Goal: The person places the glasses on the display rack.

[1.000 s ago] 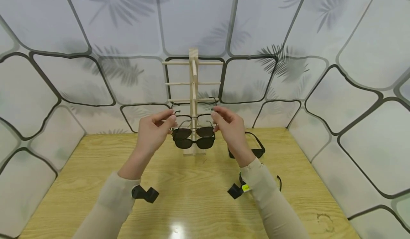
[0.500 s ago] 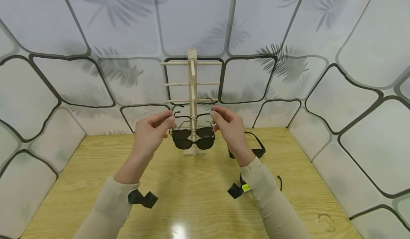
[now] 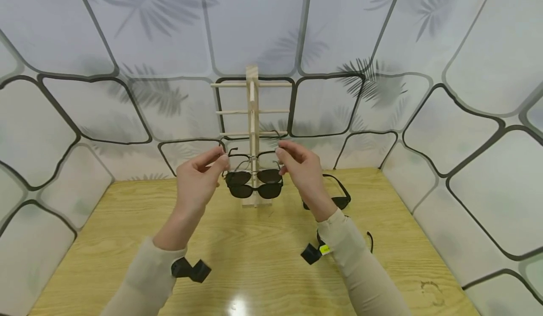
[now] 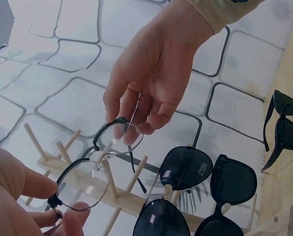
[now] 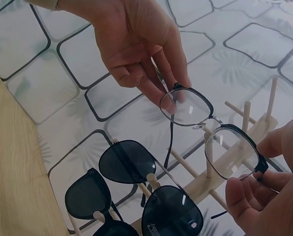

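Note:
Half-rim eyeglasses (image 5: 215,119) with black upper rims and clear lenses are held level in front of the wooden display stand (image 3: 252,100). My left hand (image 3: 198,177) pinches them at one end, near the hinge, between thumb and fingers. At the opposite end my right hand (image 3: 302,167) pinches the other hinge the same way. Their temples reach back toward the stand. Just below, dark aviator sunglasses (image 4: 186,168) rest on a pair of pegs. Black-framed sunglasses (image 4: 233,179) sit lowest on the stand.
Bare pegs (image 3: 275,111) stick out either side of the upper stand. Black sunglasses (image 3: 341,202) lie on the wooden table (image 3: 254,255) beside my right wrist. Another pair's temple (image 3: 370,241) shows past my right sleeve, the rest largely hidden. Patterned wall panels (image 3: 178,33) enclose the table.
Both hands keep their pinch on the eyeglasses. The left hand is slightly lower and further left than a second ago; the whole view has shifted a little.

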